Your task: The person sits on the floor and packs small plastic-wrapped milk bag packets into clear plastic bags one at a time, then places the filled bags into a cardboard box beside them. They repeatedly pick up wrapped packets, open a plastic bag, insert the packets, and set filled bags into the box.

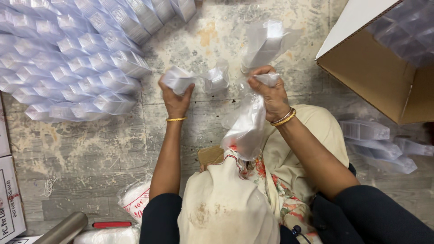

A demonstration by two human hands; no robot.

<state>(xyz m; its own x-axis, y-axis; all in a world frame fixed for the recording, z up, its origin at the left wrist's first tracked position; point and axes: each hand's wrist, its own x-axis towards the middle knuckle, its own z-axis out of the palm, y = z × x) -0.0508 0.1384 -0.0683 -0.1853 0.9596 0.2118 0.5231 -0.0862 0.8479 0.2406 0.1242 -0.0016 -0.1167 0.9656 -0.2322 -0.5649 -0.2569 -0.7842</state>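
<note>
Head view. The person sat on a worn, stained floor (90, 149), seen from above, with cream and floral cloth over the lap.

The left hand (175, 97) was clenched around the end of a small clear plastic box (178, 79), held just above the floor. A second small clear piece (217, 79) hung between the two hands; whether it was joined to the box could not be told. The right hand (271, 92) was closed on the gathered neck of a thin clear plastic bag (247, 129), which drooped from the fist down to the lap. What the bag contained could not be told. A further clear plastic piece (266, 43) stood up above the right hand, touching it.

To the upper left, a large stack of clear plastic boxes (77, 63) lay in close, overlapping rows on the floor, well apart from the hands. At the upper right, an open cardboard carton (375, 77) stood with its flap raised; clear plastic boxes showed inside it at the top corner. Below the carton, several loose clear boxes (375, 144) lay on the floor beside the person's right arm.

At the lower left lay a metal tube (63, 228), a red-handled tool (112, 224) and a white printed bag (135, 199).
</note>
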